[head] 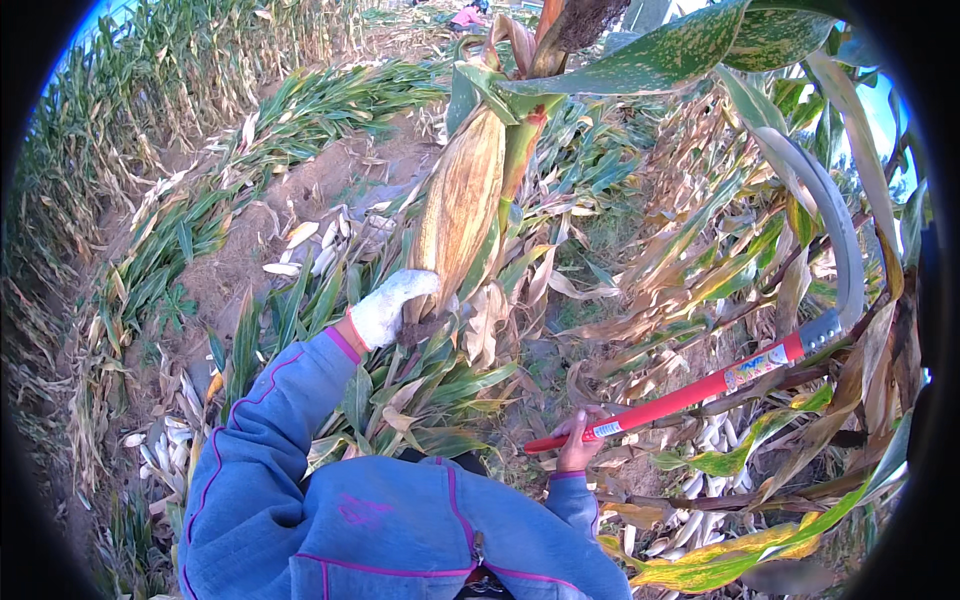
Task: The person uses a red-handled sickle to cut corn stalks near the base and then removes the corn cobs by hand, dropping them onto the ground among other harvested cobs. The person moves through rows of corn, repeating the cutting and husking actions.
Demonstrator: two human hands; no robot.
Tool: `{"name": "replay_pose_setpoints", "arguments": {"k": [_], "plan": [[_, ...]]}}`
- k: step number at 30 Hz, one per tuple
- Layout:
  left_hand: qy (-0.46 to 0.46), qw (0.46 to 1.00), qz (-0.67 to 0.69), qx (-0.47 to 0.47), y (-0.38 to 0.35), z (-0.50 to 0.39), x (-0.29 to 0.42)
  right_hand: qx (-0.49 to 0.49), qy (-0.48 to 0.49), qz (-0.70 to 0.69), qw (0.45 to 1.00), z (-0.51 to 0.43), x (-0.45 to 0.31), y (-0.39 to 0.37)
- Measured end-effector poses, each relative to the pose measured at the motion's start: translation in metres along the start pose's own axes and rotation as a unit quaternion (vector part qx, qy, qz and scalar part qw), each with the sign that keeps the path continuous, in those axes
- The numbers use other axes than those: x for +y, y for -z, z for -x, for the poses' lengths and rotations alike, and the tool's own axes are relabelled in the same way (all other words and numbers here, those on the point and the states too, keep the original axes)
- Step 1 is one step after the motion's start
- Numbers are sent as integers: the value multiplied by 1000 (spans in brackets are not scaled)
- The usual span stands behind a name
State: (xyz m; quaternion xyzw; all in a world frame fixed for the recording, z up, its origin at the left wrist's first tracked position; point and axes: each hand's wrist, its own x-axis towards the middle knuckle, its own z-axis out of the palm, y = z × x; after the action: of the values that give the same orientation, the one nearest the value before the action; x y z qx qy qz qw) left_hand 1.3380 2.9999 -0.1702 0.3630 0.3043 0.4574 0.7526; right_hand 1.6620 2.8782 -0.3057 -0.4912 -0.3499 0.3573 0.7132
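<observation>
My left hand point(394, 307), in a white knit glove, is closed around the lower end of a corn ear in its dry husk point(461, 202), left of centre. The ear is attached to a corn stalk point(517, 157) with green leaves at the top. Bare, my right hand point(580, 441) grips the lower end of the red handle of a sickle point(690, 394). The handle slants up to the right, and the curved metal blade point(840, 232) rises among leaves at the right. Part of the blade's upper end is overlapped by foliage.
Cut corn stalks point(397, 75) lie in rows on the soil. Husked corn ears are piled at the left point(169, 450), further ahead point(330, 240) and at the lower right point(697, 525). Standing corn point(97, 127) edges the upper left. A person in pink point(469, 16) is far off.
</observation>
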Motion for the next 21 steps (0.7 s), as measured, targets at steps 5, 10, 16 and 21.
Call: {"name": "replay_pose_setpoints", "arguments": {"k": [5, 10, 16, 21], "plan": [[-57, 996, -56, 31, 4, 20, 18, 37, 58, 58, 996, 24, -5, 6], [-57, 990, -94, 92, 19, 15, 21, -11, 63, 46, 997, 50, -32, -17], [-54, 992, -100, 63, 21, 12, 20, -51, 124, 164, 977, 46, -2, -24], [-23, 997, -42, 56, 27, 8, 13, -120, 214, 156, 957, 7, -50, -72]]}}
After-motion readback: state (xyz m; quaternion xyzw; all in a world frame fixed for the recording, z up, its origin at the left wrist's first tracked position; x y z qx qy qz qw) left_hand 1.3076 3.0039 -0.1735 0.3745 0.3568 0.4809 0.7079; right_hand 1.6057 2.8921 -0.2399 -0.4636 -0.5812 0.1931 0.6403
